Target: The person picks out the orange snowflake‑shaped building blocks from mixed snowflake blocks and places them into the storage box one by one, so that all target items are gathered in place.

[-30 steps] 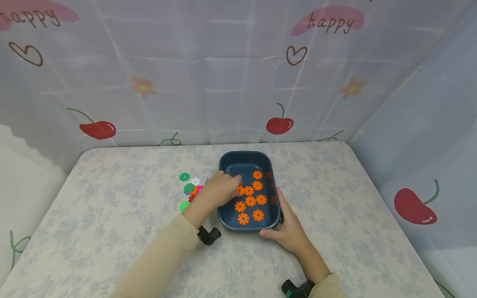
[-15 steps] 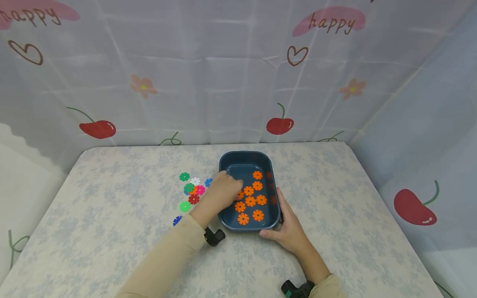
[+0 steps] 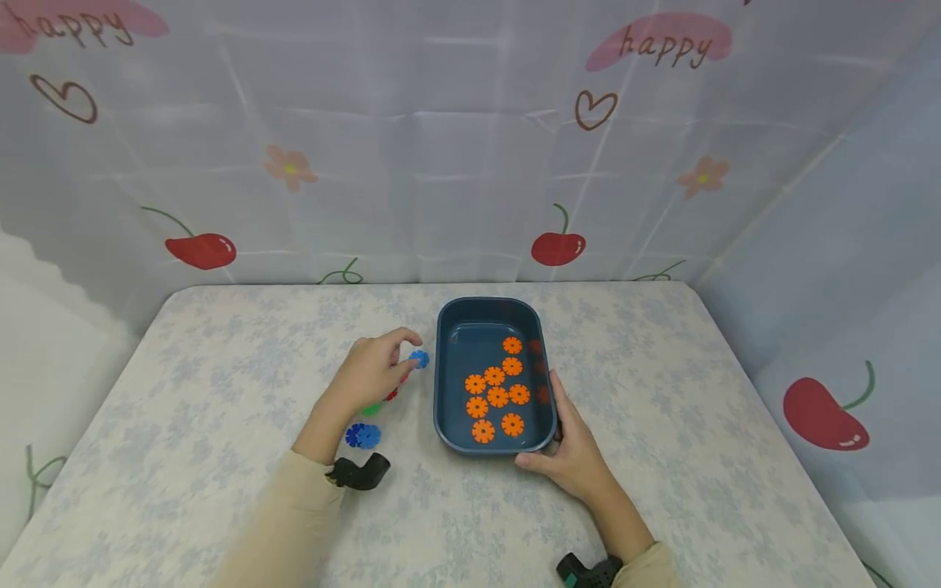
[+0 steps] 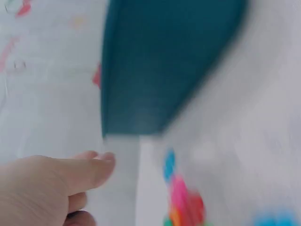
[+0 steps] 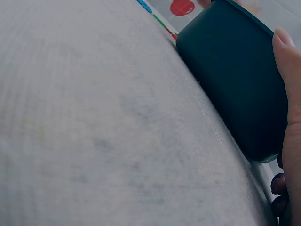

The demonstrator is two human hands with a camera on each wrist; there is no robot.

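Note:
A deep blue rectangular tray (image 3: 457, 343) stands on the table, with several orange snowflake-shaped plastic discs (image 3: 497, 397) lying flat inside. My right hand (image 3: 575, 445) grips its near right corner, thumb at the front rim and fingers along the side; the right wrist view shows the thumb (image 5: 286, 49) against the tray wall. Left of the tray, my left hand (image 3: 367, 369) hovers over a loose pile of coloured discs and hides most of them. Its thumb and index finger are apart with nothing between them, beside a blue disc (image 3: 419, 359).
Two blue discs (image 3: 363, 435) lie nearer the front, by the left wrist. Parts of a green disc (image 3: 372, 408) and a red disc (image 3: 392, 394) peek out from under the left hand. A white printed curtain (image 3: 441, 204) hangs behind the table (image 3: 662, 367).
My left hand has lifted out of the tray and moved left over the coloured pile, exposing an orange disc it had covered. My right hand keeps its hold on the tray.

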